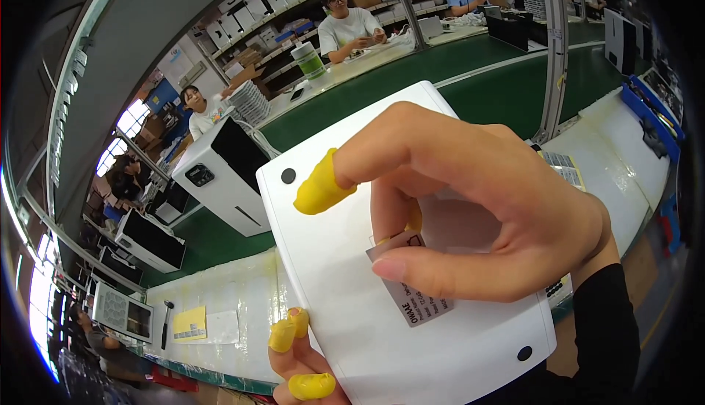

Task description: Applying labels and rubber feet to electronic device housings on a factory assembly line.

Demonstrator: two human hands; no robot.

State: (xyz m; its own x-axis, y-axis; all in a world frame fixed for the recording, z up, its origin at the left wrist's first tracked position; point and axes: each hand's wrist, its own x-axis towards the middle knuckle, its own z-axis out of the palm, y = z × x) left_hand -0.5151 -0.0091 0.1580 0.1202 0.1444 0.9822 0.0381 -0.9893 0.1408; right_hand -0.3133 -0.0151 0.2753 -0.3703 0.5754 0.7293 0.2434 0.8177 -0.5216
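A white box-shaped appliance casing (352,331) with rounded corners and black round feet is tilted up in front of me. My left hand (301,368), yellow finger cots on its fingertips, grips the casing's lower left edge; part of that hand is hidden behind it. Over the casing's face, my right hand (485,207) pinches a grey printed label (420,306) between thumb and a bent finger. The label lies against or just above the white surface; which of the two I cannot tell. A yellow cot covers the right index finger, which is extended over the casing.
A green conveyor belt (485,74) runs beyond the bench, carrying white appliances (220,177). On the plastic-covered bench lie a yellow label sheet (190,324), a black-handled tool (166,326) and another label sheet (562,170). A blue tray (650,122) is at right. Co-workers sit across the belt.
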